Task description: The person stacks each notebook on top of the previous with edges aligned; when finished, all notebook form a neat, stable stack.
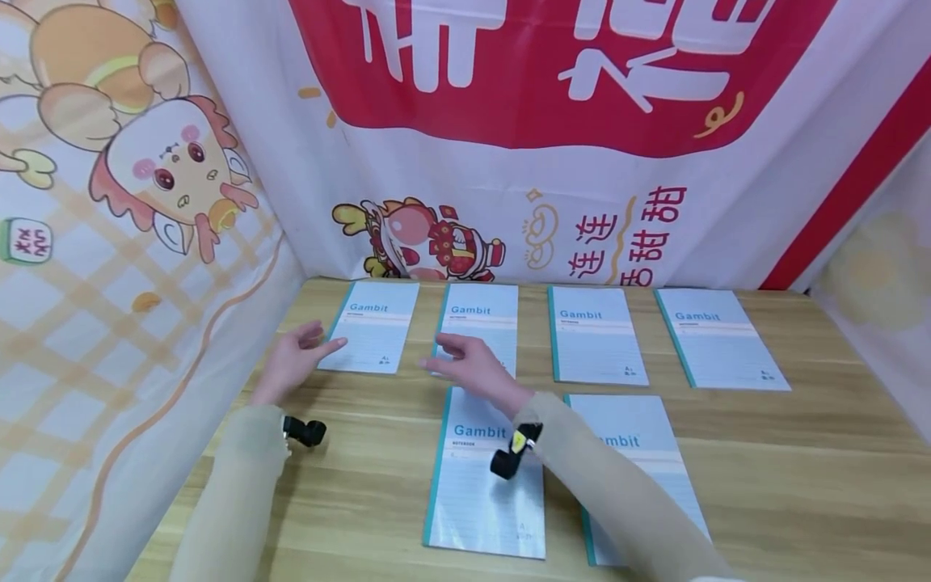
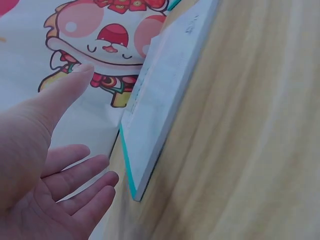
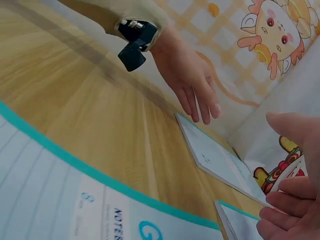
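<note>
Notebooks lie flat on the tabletop (image 1: 800, 453) in two rows: four along the far edge and two nearer the person. All six are closed, with the cover lettering facing up.

Left hand (image 1: 294, 360): fingers straight and spread, holding nothing, positioned just at the left edge of the far-left notebook (image 1: 372, 326). The left wrist view shows the palm open beside that notebook's corner; contact cannot be confirmed.

Right hand (image 1: 473, 365): fingers relaxed and extended, holding nothing, positioned over the near end of the second far notebook (image 1: 482, 317), just beyond the near-left notebook (image 1: 483, 477). Contact cannot be confirmed.

The remaining far notebooks (image 1: 596, 334) (image 1: 716, 338) and the near-right notebook (image 1: 640, 453) are well apart from both hands.

Progress, as judged: no notebook is gripped, lifted or opened; all handling is still to be done.
</note>
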A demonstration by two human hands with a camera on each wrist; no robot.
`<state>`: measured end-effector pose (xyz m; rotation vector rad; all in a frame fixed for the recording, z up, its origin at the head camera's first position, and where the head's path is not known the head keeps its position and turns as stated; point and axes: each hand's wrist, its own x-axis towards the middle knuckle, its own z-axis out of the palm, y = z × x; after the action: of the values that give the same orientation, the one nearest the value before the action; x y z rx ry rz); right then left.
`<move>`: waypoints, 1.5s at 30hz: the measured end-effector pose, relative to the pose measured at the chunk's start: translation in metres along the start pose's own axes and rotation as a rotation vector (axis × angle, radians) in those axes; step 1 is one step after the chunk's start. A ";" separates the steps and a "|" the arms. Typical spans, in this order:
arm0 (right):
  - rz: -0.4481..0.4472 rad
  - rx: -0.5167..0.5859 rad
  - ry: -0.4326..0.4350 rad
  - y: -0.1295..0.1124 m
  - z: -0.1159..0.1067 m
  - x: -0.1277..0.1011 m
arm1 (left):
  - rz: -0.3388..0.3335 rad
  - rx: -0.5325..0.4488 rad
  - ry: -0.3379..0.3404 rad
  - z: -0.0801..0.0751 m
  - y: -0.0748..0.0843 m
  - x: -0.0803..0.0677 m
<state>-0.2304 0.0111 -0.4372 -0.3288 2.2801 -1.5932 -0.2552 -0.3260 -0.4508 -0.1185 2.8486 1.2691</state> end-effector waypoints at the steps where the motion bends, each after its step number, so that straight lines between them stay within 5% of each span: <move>1: 0.014 0.014 0.004 -0.003 0.002 0.006 | -0.003 -0.002 0.002 -0.001 0.000 0.003; 9: 0.070 0.099 0.046 -0.012 0.024 0.038 | -0.060 -0.001 -0.023 -0.007 0.002 0.015; 20: 0.191 0.199 0.088 -0.011 0.061 0.044 | -0.064 -0.009 -0.001 -0.006 -0.007 0.014; 29: 0.211 0.365 0.037 -0.014 0.065 0.036 | -0.197 -0.074 0.053 -0.008 -0.009 0.008; 36: 0.229 0.534 0.015 -0.015 0.063 0.036 | -0.199 -0.018 0.011 -0.007 -0.004 0.010; 45: 0.248 0.529 -0.002 -0.017 0.061 0.035 | -0.205 -0.015 0.008 -0.006 -0.006 0.012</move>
<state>-0.2379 -0.0599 -0.4453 0.0836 1.7212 -1.9624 -0.2662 -0.3345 -0.4518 -0.4052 2.7474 1.2506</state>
